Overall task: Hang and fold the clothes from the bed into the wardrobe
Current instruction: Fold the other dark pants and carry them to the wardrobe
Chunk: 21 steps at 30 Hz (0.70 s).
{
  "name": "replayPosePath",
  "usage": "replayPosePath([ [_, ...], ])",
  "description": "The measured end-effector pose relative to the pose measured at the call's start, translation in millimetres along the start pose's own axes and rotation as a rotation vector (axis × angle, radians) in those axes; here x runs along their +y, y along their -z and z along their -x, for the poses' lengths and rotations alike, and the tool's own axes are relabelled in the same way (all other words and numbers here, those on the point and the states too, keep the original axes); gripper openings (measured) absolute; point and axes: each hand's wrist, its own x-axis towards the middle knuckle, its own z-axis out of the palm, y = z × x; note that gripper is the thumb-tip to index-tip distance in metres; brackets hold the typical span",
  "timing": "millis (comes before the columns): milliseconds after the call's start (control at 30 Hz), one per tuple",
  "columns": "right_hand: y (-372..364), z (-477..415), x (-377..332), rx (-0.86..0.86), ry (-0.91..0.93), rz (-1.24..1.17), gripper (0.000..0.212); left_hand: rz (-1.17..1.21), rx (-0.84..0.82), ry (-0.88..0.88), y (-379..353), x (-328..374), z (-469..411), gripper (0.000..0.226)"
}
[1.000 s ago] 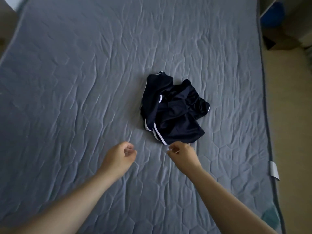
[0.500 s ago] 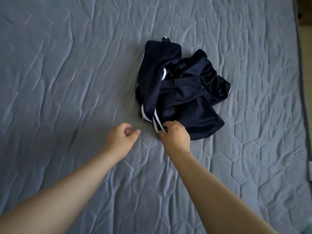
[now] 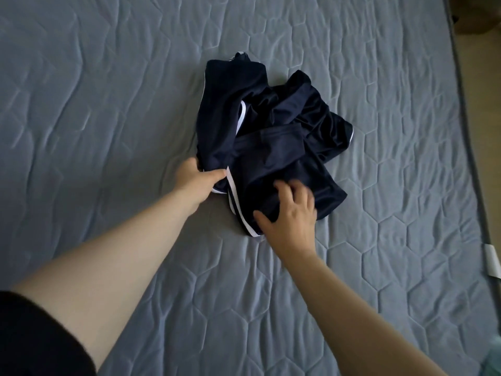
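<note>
One crumpled navy garment [image 3: 271, 137] on bed [image 3: 108, 104]. Two hands: left hand [image 3: 196, 180] grips its edge; right hand [image 3: 291, 213] spread on it.

A strip of beige floor [image 3: 488, 137] runs down the right edge of the view, beside the bed [image 3: 108, 77]. In the top right corner a brown, box-like shape [image 3: 481, 21] sits on that floor, cut off by the frame and too dim to identify. Lower down, a small white tag [image 3: 492, 260] hangs at the bed's dark side edge. A pale green patch [image 3: 492, 360] shows in the bottom right corner, blurred and cropped.
</note>
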Motion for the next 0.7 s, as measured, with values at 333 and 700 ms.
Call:
replayPosePath([
  [333,10.3,25.1,21.8,-0.624,-0.005,0.074,0.037,-0.296,-0.171,-0.018,45.9,-65.7,95.2,0.05],
  [700,56.5,130.6,1.0,-0.586,-0.133,0.02,0.028,-0.454,-0.29,0.248,103.1,-120.2,199.4,0.022],
])
